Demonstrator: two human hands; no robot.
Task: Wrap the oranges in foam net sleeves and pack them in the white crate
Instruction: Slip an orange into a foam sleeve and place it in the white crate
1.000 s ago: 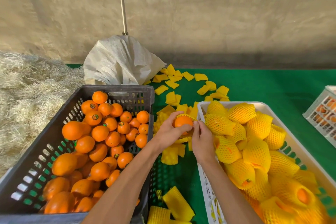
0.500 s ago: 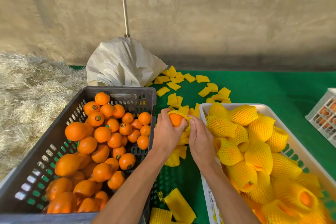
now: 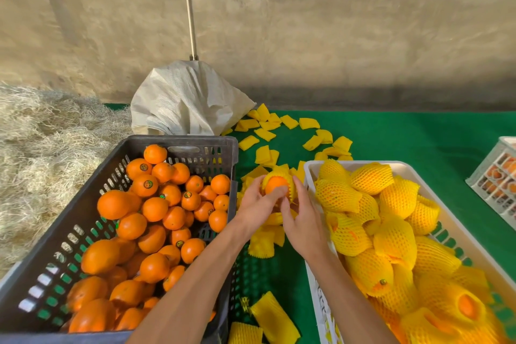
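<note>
While the left hand (image 3: pixel 258 204) cups an orange (image 3: pixel 276 185) half inside a yellow foam net sleeve (image 3: pixel 289 180), the right hand (image 3: pixel 303 222) pinches the sleeve's edge between the two crates; the white crate (image 3: pixel 312 169) already holds many wrapped oranges; the dark crate (image 3: pixel 184 145) remains heaped with bare ones, so much work seems left; the fingertips under the fruit are hidden.

Single head-worn wide-angle view, aimed forward and down from close above the green mat (image 3: pixel 391 137), dark crate (image 3: pixel 178 145) seen lower left, white crate (image 3: pixel 310 167) lower right, wall (image 3: pixel 307 36) faced beyond.
</note>
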